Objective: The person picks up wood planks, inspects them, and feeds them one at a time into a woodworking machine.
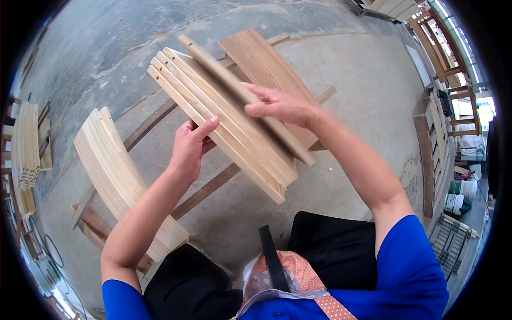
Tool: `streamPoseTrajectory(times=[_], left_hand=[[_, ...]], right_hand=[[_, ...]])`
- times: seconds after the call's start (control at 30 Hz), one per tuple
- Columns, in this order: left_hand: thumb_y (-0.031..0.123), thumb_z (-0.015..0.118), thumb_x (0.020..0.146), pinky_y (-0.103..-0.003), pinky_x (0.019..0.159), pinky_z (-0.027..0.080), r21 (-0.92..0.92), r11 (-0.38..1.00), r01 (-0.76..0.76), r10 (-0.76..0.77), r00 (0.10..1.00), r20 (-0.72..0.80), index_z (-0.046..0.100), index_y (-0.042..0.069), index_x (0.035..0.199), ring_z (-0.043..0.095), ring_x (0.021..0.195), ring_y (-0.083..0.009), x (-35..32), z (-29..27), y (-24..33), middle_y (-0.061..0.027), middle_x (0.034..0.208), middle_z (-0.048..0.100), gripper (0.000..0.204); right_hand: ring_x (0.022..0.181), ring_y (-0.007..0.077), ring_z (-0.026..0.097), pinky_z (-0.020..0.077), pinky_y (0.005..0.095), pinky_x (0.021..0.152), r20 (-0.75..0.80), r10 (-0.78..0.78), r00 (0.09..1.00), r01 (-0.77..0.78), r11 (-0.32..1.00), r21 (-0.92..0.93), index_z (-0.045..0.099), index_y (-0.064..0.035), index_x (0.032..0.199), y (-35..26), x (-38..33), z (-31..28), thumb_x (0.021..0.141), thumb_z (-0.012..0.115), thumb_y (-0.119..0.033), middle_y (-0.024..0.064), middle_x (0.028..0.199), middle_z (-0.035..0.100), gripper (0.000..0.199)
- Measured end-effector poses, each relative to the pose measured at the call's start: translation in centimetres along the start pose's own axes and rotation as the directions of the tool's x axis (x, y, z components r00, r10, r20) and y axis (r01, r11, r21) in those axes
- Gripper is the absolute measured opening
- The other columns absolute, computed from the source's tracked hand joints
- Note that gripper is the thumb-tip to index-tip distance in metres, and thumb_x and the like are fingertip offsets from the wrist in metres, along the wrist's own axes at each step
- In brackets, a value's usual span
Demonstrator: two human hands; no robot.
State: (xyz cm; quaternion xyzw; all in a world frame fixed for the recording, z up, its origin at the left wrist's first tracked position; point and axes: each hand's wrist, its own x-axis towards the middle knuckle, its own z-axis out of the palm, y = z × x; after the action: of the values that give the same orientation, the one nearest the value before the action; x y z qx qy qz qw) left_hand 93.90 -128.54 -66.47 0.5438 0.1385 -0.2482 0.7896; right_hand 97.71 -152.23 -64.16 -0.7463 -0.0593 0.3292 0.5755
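Ideally the bundle of curved slats (224, 114) stays flush while one is handled, so the grip underneath should hold firm. It hangs in the air over the concrete floor (352, 96), between two wooden rails (205, 189): pale, bowed strips stacked on edge. The left hand (189, 149) clasps its lower edge, fingers curled. The right hand (280, 105) pinches the top slat (240, 90), darker and blurred.
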Motion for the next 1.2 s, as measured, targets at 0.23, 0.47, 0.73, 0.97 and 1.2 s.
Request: streamPoseTrajectory(times=[0.23, 0.47, 0.73, 0.97, 1.2], left_hand=[[0.030, 0.064, 0.091, -0.038, 0.092, 0.052, -0.016, 0.997, 0.074, -0.073, 0.995, 0.072, 0.042, 0.005, 0.133, 0.061, 0.107, -0.0209, 0.1, 0.6, -0.6, -0.0110, 0.120, 0.059, 0.054], [0.031, 0.057, 0.094, -0.040, 0.086, 0.054, 0.240, 0.971, 0.010, -0.021, 0.999, 0.043, 0.038, 0.004, 0.137, 0.062, 0.106, -0.0224, -3.1, -0.7, 1.5, -0.0130, 0.123, 0.057, 0.054], [0.038, 0.058, 0.093, -0.038, 0.084, 0.054, 0.308, 0.951, 0.019, -0.005, 0.999, -0.046, 0.037, 0.004, 0.137, 0.062, 0.106, -0.0213, -5.1, -1.7, 1.8, -0.0124, 0.124, 0.057, 0.060], [0.039, 0.072, 0.084, -0.045, 0.105, 0.038, 0.465, 0.857, -0.222, 0.279, 0.959, -0.055, 0.022, 0.000, 0.146, 0.043, 0.131, -0.0315, -1.7, -2.6, 1.0, -0.0216, 0.138, 0.044, 0.089], [0.037, 0.066, 0.085, -0.052, 0.116, 0.012, 0.887, -0.314, -0.337, 0.590, 0.663, 0.461, 0.042, 0.020, 0.144, 0.017, 0.145, -0.0365, -1.8, -1.3, 2.8, -0.0176, 0.153, 0.029, 0.066]], right_hand=[[0.142, 0.0288, 0.025, 0.0215, 0.0389, 0.115, -0.012, -0.073, 0.997, 0.074, 0.997, 0.014, 0.010, -0.0025, 0.153, 2.6, 3.1, 2.4, 0.078, 0.068, -0.053, 0.0223, 0.153, 0.023, 0.108], [0.142, 0.0286, 0.024, 0.0208, 0.0375, 0.115, 0.032, -0.150, 0.988, 0.142, 0.973, 0.180, 0.006, -0.0015, 0.153, 2.5, 3.4, 6.1, 0.078, 0.070, -0.042, 0.0212, 0.153, 0.023, 0.106], [0.143, 0.0288, 0.022, 0.0199, 0.0393, 0.116, 0.150, -0.189, 0.970, 0.155, 0.964, 0.215, 0.004, -0.0033, 0.153, 0.3, 2.9, 7.8, 0.080, 0.067, -0.042, 0.0186, 0.154, 0.020, 0.104], [0.138, 0.0265, 0.031, 0.0273, 0.0389, 0.112, 0.198, -0.179, 0.964, 0.086, 0.911, 0.403, 0.010, -0.0036, 0.152, 1.2, 3.6, 7.4, 0.074, 0.072, -0.051, 0.0169, 0.148, 0.032, 0.111], [0.141, 0.0284, 0.028, 0.0288, 0.0387, 0.112, 0.068, -0.058, 0.996, 0.059, 0.998, -0.003, 0.011, -0.0024, 0.151, 0.3, 3.6, 2.7, 0.069, 0.075, -0.060, 0.0219, 0.152, 0.027, 0.119]])
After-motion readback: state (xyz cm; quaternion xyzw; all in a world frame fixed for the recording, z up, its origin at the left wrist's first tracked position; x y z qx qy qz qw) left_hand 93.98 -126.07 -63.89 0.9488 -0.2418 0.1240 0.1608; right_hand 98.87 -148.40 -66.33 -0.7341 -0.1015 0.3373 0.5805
